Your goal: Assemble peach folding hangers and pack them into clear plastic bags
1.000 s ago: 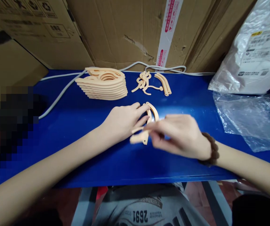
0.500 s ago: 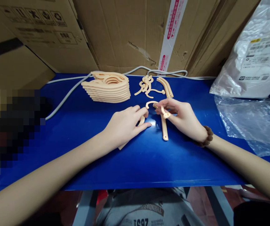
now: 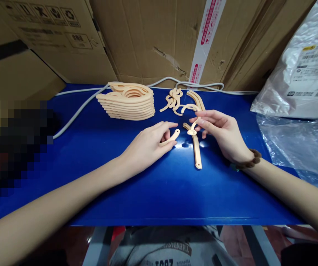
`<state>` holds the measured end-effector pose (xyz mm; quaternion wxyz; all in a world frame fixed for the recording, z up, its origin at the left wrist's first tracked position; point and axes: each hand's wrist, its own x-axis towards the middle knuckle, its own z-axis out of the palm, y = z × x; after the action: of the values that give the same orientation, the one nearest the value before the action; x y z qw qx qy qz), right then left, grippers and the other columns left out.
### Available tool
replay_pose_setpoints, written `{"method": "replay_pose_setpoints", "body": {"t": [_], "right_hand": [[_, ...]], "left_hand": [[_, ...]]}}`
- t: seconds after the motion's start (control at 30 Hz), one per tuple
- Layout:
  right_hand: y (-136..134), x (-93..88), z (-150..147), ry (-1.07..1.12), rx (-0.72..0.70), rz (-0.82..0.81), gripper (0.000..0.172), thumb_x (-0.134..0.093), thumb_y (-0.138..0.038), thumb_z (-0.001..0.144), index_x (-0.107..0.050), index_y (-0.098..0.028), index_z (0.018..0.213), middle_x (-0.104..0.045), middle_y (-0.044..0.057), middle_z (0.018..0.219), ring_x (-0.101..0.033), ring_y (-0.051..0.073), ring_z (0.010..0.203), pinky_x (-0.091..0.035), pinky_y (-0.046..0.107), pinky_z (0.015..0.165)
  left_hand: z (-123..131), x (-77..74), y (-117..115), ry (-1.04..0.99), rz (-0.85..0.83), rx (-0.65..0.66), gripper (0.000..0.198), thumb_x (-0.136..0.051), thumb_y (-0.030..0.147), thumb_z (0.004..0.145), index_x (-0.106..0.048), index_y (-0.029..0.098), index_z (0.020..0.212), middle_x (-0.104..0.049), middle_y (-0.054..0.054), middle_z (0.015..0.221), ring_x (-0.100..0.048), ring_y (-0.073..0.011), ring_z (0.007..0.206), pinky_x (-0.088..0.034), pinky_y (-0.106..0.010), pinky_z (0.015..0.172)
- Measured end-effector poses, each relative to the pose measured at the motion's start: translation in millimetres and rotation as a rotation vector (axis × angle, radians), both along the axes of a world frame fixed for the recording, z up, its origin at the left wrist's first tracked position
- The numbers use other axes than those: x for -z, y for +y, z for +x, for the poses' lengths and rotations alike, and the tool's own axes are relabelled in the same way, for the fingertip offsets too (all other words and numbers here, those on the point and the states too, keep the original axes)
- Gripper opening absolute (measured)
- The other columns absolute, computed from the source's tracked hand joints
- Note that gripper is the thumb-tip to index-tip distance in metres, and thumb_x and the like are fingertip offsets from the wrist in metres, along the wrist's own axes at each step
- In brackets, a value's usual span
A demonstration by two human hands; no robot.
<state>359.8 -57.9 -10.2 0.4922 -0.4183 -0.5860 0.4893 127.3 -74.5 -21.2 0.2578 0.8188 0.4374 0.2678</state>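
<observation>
My left hand, thumb and fingers closed, grips a beige plastic hanger arm with a hole in its upper end; the palm covers the rest. In my right hand, a beige hanger hook is pinched between thumb and fingers, its round disc end pointing down and its curve upward. Below that disc, another hanger arm lies on the blue table. Behind the hands sit a pile of loose hooks and several curved arms. A neat stack of folded hangers stands at back left.
Cardboard boxes wall off the table's back edge. A grey-white cable runs along the back and left. At right are a white plastic parcel and a clear plastic bag.
My right hand has turned the hook more upright and raised its curve. My left hand has tilted its hanger arm so the holed end shows. The view has shifted slightly.
</observation>
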Motion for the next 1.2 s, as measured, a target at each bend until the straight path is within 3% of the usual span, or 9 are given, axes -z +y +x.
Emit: {"method": "replay_pose_setpoints", "body": {"t": [0.13, 0.27, 0.5, 0.73, 1.03, 1.2], "right_hand": [[5.5, 3.7, 3.2, 0.108, -0.003, -0.113, 0.030, -0.085, -0.028, 0.076, -0.062, -0.019, 0.093, -0.078, 0.005, 0.098, -0.072, 0.013, 0.076, -0.055, 0.021, 0.059], [7.2, 2.1, 4.2, 0.154, 0.006, -0.193, 0.046, -0.087, -0.025, 0.073, -0.061, -0.021, 0.111, -0.079, 0.004, 0.100, -0.073, 0.013, 0.082, -0.059, 0.023, 0.070], [6.6, -0.9, 4.7, 0.137, -0.090, -0.215, 0.022, -0.082, -0.028, 0.080, -0.069, -0.019, 0.095, -0.079, 0.004, 0.097, -0.075, 0.012, 0.082, -0.060, 0.020, 0.072], [6.7, -1.5, 5.8, 0.163, -0.114, -0.243, 0.023, -0.082, -0.024, 0.080, -0.068, -0.018, 0.097, -0.078, 0.002, 0.088, -0.074, 0.010, 0.074, -0.058, 0.016, 0.065], [8.0, -1.0, 5.4, 0.107, -0.147, -0.233, 0.025, -0.087, -0.028, 0.074, -0.069, -0.018, 0.089, -0.076, 0.001, 0.089, -0.070, 0.010, 0.075, -0.057, 0.018, 0.064], [7.1, -3.3, 5.0, 0.134, -0.156, -0.271, 0.029, -0.086, -0.026, 0.075, -0.069, -0.018, 0.098, -0.075, -0.001, 0.085, -0.067, 0.007, 0.070, -0.055, 0.017, 0.064]], "left_hand": [[2.5, -0.6, -3.6, -0.071, 0.047, 0.039, 0.024, -0.060, 0.027, 0.096, -0.065, 0.019, 0.119, -0.054, 0.003, 0.088, -0.056, -0.0097, 0.075, -0.046, -0.022, 0.070], [3.7, -4.2, -6.8, -0.060, 0.105, 0.052, 0.018, -0.058, 0.023, 0.095, -0.064, 0.018, 0.112, -0.057, 0.000, 0.098, -0.060, -0.0112, 0.086, -0.046, -0.023, 0.076], [3.1, -4.3, -2.6, -0.113, 0.092, 0.087, 0.010, -0.058, 0.019, 0.094, -0.062, 0.017, 0.104, -0.066, 0.001, 0.097, -0.063, -0.0109, 0.086, -0.045, -0.022, 0.077], [2.2, -4.5, -3.7, -0.100, 0.108, 0.118, 0.013, -0.058, 0.022, 0.097, -0.062, 0.016, 0.109, -0.069, -0.001, 0.104, -0.065, -0.0138, 0.094, -0.047, -0.023, 0.081], [-0.4, -5.4, -2.3, -0.047, 0.166, 0.165, 0.015, -0.053, 0.026, 0.102, -0.062, 0.015, 0.107, -0.068, -0.002, 0.098, -0.063, -0.0152, 0.089, -0.049, -0.026, 0.080], [-0.2, -6.1, -2.2, -0.067, 0.197, 0.199, 0.015, -0.051, 0.022, 0.103, -0.061, 0.016, 0.113, -0.068, -0.003, 0.105, -0.065, -0.0142, 0.096, -0.051, -0.025, 0.085]]}}
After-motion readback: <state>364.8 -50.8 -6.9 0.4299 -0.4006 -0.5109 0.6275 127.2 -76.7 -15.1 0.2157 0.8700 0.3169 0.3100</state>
